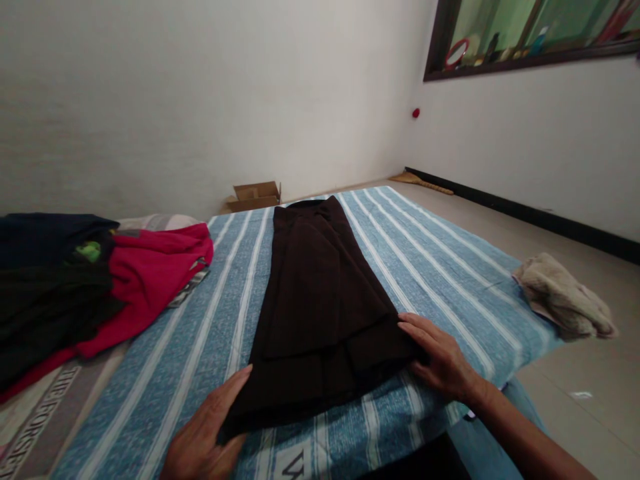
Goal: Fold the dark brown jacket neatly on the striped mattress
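A long dark brown skirt lies stretched out flat on a blue-and-white striped bedsheet. Its narrow waist end points away from me, and the wide hem faces me with one layer ending above another. At the hem's left corner, my left hand is closed on the cloth edge, fingers along the side and thumb low. My right hand grips the right corner, its fingers on top and its thumb partly hidden by the fabric.
On the left, a pile of clothes holds a red garment and dark ones. A beige cloth hangs over the bed's right edge. A cardboard box stands beyond the far edge, and a broom lies on the floor.
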Demonstrator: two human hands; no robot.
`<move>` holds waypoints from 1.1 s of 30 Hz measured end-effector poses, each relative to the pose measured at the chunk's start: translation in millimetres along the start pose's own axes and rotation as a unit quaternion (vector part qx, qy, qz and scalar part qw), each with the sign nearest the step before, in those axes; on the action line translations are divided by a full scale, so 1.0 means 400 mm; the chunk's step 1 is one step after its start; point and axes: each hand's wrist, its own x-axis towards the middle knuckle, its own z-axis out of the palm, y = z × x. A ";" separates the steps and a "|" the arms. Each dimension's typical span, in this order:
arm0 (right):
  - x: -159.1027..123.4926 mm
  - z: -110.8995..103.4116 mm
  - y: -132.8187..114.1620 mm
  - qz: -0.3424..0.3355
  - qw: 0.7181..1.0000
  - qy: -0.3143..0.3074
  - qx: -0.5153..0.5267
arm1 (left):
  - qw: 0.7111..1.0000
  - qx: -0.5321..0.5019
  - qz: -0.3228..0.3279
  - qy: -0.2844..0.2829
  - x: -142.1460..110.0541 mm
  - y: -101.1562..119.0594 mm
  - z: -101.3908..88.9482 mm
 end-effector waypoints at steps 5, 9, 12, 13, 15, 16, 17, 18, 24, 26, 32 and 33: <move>0.007 -0.010 0.021 -0.022 0.999 0.005 -0.025 | 0.998 -0.043 0.047 0.022 0.028 0.000 0.008; 0.005 -0.011 0.039 -0.045 0.997 0.011 -0.055 | 0.996 -0.047 0.073 0.036 0.050 0.016 0.012; 0.006 -0.009 0.057 -0.045 0.997 0.014 -0.058 | 0.996 -0.042 0.075 0.019 0.066 0.018 0.009; 0.008 -0.008 0.062 -0.043 0.997 0.014 -0.059 | 0.996 -0.040 0.076 0.013 0.072 0.015 0.008; 0.014 -0.007 0.068 -0.035 0.998 0.006 -0.060 | 0.996 -0.036 0.078 0.003 0.084 0.006 0.008; 0.019 -0.007 0.069 -0.031 0.998 -0.002 -0.059 | 0.996 -0.035 0.079 -0.002 0.090 0.001 0.008; 0.024 -0.007 0.069 -0.028 0.998 -0.013 -0.056 | 0.996 -0.034 0.081 -0.005 0.096 -0.005 0.009; 0.030 -0.008 0.068 -0.028 0.998 -0.026 -0.049 | 0.996 -0.033 0.084 -0.008 0.101 -0.011 0.011; 0.065 -0.005 0.074 -0.033 0.995 -0.095 0.015 | 0.993 -0.047 0.100 -0.031 0.126 -0.036 0.027; 0.074 -0.002 0.080 -0.033 0.994 -0.105 0.030 | 0.993 -0.059 0.097 -0.038 0.131 -0.037 0.031; 0.103 0.005 0.086 -0.033 0.991 -0.116 0.054 | 0.991 -0.084 0.097 -0.039 0.146 -0.039 0.036; 0.107 0.005 0.085 -0.036 0.991 -0.116 0.060 | 0.990 -0.089 0.099 -0.039 0.148 -0.041 0.038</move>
